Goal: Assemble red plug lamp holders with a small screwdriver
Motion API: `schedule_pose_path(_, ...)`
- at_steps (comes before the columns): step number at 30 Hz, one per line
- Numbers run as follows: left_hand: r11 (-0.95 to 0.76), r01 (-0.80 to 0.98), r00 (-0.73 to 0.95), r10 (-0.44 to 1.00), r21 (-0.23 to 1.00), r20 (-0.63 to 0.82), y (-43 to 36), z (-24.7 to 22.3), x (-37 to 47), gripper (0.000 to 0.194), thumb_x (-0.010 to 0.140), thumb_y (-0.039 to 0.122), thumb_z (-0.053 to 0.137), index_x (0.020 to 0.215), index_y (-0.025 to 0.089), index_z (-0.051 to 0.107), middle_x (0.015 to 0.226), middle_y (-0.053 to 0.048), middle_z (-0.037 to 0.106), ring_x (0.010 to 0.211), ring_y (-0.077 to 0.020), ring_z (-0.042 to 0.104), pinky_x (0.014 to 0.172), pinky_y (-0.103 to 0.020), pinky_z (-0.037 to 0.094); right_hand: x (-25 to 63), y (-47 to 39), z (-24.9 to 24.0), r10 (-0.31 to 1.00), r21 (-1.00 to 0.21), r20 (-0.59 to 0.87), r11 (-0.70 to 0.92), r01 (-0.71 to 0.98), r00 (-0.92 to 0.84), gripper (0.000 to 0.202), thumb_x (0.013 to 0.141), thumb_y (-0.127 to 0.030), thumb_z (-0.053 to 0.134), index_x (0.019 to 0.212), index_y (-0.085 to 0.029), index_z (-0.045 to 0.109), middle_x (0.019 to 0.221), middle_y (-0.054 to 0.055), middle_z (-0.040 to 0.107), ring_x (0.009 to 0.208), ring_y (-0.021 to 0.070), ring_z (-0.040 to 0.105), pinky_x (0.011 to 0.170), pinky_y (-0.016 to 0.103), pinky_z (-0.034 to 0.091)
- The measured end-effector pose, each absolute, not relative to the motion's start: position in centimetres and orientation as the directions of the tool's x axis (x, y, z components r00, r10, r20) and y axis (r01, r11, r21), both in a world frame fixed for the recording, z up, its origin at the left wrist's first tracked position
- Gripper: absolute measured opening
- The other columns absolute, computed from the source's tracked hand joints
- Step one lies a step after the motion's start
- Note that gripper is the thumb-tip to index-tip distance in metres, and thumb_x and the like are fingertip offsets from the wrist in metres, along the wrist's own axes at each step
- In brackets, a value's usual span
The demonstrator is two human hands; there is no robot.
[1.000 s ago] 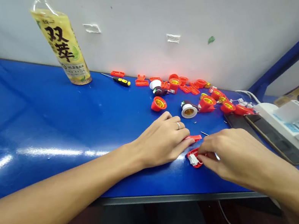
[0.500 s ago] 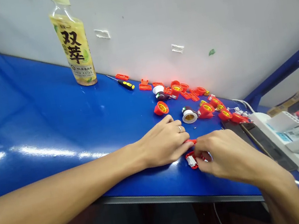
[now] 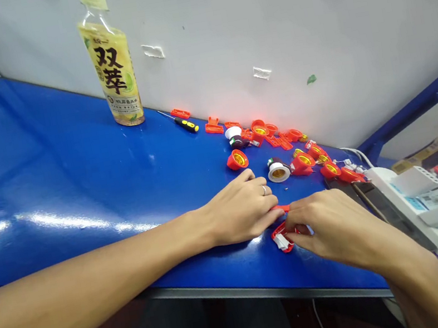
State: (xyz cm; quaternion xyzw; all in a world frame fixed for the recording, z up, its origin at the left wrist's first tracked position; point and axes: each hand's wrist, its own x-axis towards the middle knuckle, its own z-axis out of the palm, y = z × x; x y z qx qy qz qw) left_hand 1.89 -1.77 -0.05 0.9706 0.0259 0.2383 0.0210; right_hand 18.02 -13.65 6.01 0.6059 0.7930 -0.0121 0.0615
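My left hand [image 3: 243,207], a ring on one finger, rests on the blue table with its fingers curled. Its thumb and fingertips close on a red plastic piece [image 3: 281,208], most of which is covered. Just to the right, my right hand [image 3: 325,224] pinches a small red plastic shell with a white insert [image 3: 282,241] near the table's front edge. Those fingertips hide the shell's right end. Beyond my hands lie a red lamp socket [image 3: 237,159] with a brass-coloured thread and a white-rimmed socket [image 3: 278,172].
Several red sockets and loose red parts [image 3: 278,141] lie along the wall. A black-and-yellow screwdriver [image 3: 185,124] and a drink bottle [image 3: 112,64] are farther left. On the right are a dark flat phone-like object [image 3: 399,222], a white power strip [image 3: 413,209] and cables.
The red shell with the white insert has turned slightly, its left end swinging toward the front edge. My right fingers have shifted with it; my left hand stays in place.
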Motion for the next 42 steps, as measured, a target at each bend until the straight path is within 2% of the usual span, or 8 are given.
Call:
schedule_pose_path(4,-0.998,0.027,0.870,0.050,0.055,0.491,-1.8,-0.1,1.8,0.030,0.101,0.024,0.053,0.076,0.015,0.067,0.079,-0.005,0.070,0.076,-0.0191,0.057,0.080,-0.038,0.038,18.1,-13.5,6.2,0.960,-0.027,-0.167,0.226,0.974,-0.227,0.014,0.085,-0.014,0.064,0.077,-0.024,0.070,0.078,-0.002,0.070,0.066,0.0130,0.058,0.060,0.027,0.027)
schedule_pose_path(9,-0.998,0.023,0.861,0.045,0.051,0.507,-1.7,-0.3,1.9,0.028,0.099,0.021,0.054,0.075,0.014,0.066,0.078,-0.005,0.070,0.076,-0.0191,0.057,0.079,-0.037,0.038,18.3,-13.6,6.3,0.959,-0.058,-0.145,0.237,0.970,-0.243,0.016,0.083,-0.009,0.061,0.076,-0.023,0.064,0.082,-0.005,0.067,0.064,0.0110,0.051,0.060,0.027,0.026)
schedule_pose_path(19,-0.996,0.078,0.854,0.084,0.034,0.514,-1.7,-0.3,1.7,0.032,0.102,0.028,0.052,0.078,0.015,0.067,0.077,-0.007,0.070,0.080,-0.0219,0.058,0.082,-0.039,0.039,18.5,-14.4,6.4,0.951,-0.121,-0.148,0.257,0.959,-0.273,0.023,0.088,-0.012,0.058,0.092,-0.029,0.074,0.094,-0.002,0.070,0.075,0.0127,0.060,0.067,0.027,0.035)
schedule_pose_path(24,-0.988,0.112,0.829,0.149,0.102,0.539,-1.3,-0.2,1.5,0.028,0.103,0.026,0.051,0.086,0.014,0.069,0.082,-0.007,0.070,0.084,-0.0223,0.059,0.083,-0.039,0.040,18.5,-14.4,6.7,0.952,-0.137,-0.145,0.252,0.958,-0.271,0.025,0.090,-0.015,0.061,0.093,-0.033,0.077,0.089,-0.002,0.068,0.072,0.0121,0.059,0.066,0.026,0.034)
schedule_pose_path(27,-0.983,0.136,0.776,0.184,0.126,0.604,-1.5,0.6,1.2,0.028,0.103,0.028,0.049,0.091,0.013,0.070,0.088,-0.010,0.069,0.089,-0.0240,0.059,0.084,-0.041,0.040,18.8,-14.5,7.2,0.956,-0.117,-0.117,0.256,0.960,-0.269,0.021,0.089,-0.014,0.061,0.092,-0.029,0.076,0.088,-0.002,0.067,0.072,0.0122,0.058,0.065,0.026,0.033)
schedule_pose_path(31,-0.997,0.044,0.709,0.076,0.063,0.701,-3.1,1.7,0.8,0.027,0.092,0.040,0.060,0.083,0.015,0.067,0.085,-0.009,0.065,0.082,-0.0239,0.055,0.078,-0.041,0.040,19.5,-14.9,7.2,0.965,-0.132,-0.075,0.239,0.962,-0.250,0.018,0.086,-0.011,0.061,0.086,-0.025,0.073,0.087,-0.003,0.066,0.072,0.0108,0.056,0.064,0.026,0.030)
schedule_pose_path(36,-0.997,0.056,0.787,0.073,0.047,0.613,-4.9,0.8,1.9,0.040,0.073,0.054,0.073,0.072,0.016,0.064,0.077,-0.007,0.062,0.077,-0.0240,0.055,0.071,-0.040,0.040,19.8,-14.7,6.6,0.962,-0.147,-0.063,0.255,0.956,-0.266,0.016,0.085,-0.012,0.063,0.077,-0.023,0.072,0.078,-0.004,0.061,0.064,0.0090,0.047,0.059,0.029,0.023)
schedule_pose_path(42,-0.990,0.044,0.811,0.116,0.138,0.573,-4.8,-0.4,2.6,0.024,0.078,0.037,0.069,0.071,0.015,0.064,0.071,-0.004,0.060,0.069,-0.0192,0.053,0.067,-0.037,0.038,20.4,-14.6,6.6,0.950,-0.216,-0.058,0.288,0.933,-0.307,0.017,0.086,-0.011,0.063,0.082,-0.024,0.073,0.078,-0.004,0.062,0.064,0.0091,0.047,0.059,0.028,0.027)
